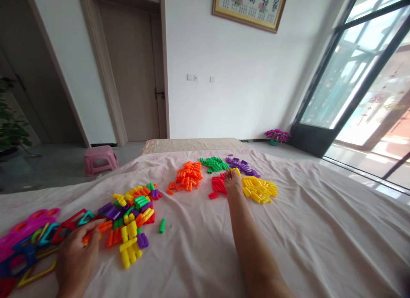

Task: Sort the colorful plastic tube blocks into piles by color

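My left hand (78, 249), at the lower left, has its fingers closed on orange plastic building pieces (104, 226); how many is unclear. They lie against a mixed heap of tube-like building pieces (141, 203) in several colours. Reaching far out, my right hand (232, 182) pinches a yellow building piece (236, 171) at its fingertips. That hand is between a red pile (218, 185), partly hidden by it, and a yellow pile (259, 189). Behind it lie a green pile (214, 164) and a purple pile (241, 165). An orange pile (189, 176) sits further left.
Coloured magnetic-tile-like frames (68, 225) and a pink plastic piece (32, 229) lie at the far left. One green piece (162, 226) lies alone on the wrinkled cloth (192, 255). Beyond the cloth stand a pink stool (101, 159) and a potted purple plant (277, 135).
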{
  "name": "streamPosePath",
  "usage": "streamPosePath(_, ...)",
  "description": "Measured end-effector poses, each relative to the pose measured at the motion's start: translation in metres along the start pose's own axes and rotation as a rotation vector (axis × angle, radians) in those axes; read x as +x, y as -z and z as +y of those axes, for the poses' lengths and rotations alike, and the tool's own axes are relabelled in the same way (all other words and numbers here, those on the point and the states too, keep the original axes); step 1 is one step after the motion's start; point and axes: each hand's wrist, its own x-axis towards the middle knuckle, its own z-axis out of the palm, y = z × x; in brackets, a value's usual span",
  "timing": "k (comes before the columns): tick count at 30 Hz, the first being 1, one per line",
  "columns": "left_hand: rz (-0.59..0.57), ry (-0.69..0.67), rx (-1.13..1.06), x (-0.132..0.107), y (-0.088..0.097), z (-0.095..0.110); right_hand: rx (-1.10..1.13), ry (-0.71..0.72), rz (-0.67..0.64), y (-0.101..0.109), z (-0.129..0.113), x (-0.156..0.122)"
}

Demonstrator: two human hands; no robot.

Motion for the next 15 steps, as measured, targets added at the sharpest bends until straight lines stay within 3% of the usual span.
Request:
streamPosePath(5,0.031,-0.041,-0.004,-0.001,-0.001,-0.002,0.052,0.041,0.095,0.027,-0.028,0.017)
streamPosePath(9,0.030,-0.042,0.000,0.001,-0.002,-0.005,0.056,0.004,0.048,0.016,-0.019,0.007)
streamPosePath(12,0.012,-0.028,0.004,0.002,-0.002,-0.005,0.010,-0.044,-0.088,-0.007,0.008,-0.017)
streamPosePath(15,0.014,-0.046,-0.010,0.003,-0.004,-0.006,-0.194,-0.082,-0.387,-0.024,0.048,-0.055)
